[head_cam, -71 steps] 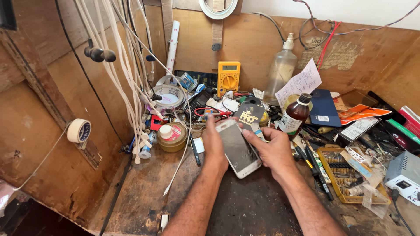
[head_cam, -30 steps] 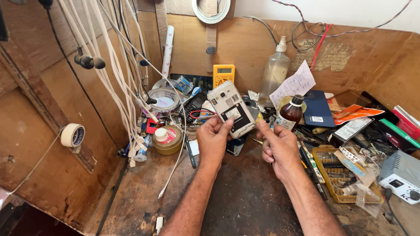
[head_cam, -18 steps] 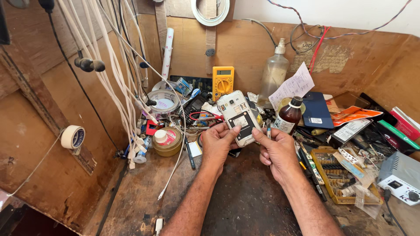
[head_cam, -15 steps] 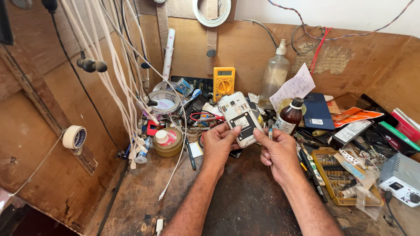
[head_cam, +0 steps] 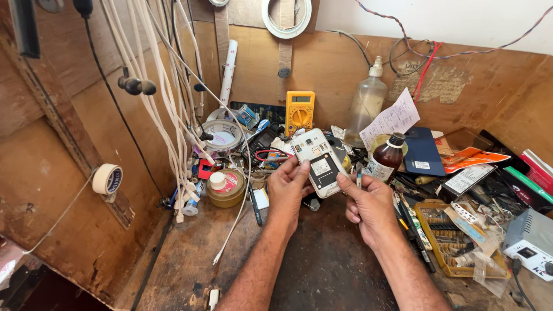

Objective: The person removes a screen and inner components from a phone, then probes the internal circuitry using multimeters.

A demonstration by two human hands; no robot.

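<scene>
- Head view, looking down along my two bare forearms to a cluttered wooden workbench.
- Nearest, my left hand grasps a white mobile phone with its back cover off; the thumb lies along the left edge and the fingers curl behind it.
- My right hand is loosely curled, with its thumb tip touching the phone's lower right corner; the other fingers hold nothing that I can see.
- The phone is raised above the bench between both hands, tilted, open back toward me, a dark battery in its bay.
- I judge it light and stiff, with smooth plastic that could slip and exposed parts that look fragile; the side edges seem the safest place to grip.
- Just right of my right hand: a compartmented yellow plastic tray of small parts, and a brown glass bottle with a dark cap.
- Left of my left hand: a shallow round tin and a loose white cable.
- Farther beyond the hands: a yellow multimeter leaning on the back board, and a cloudy plastic bottle.
- Far left: white cables hanging down and a roll of pale tape on the wooden wall.
</scene>
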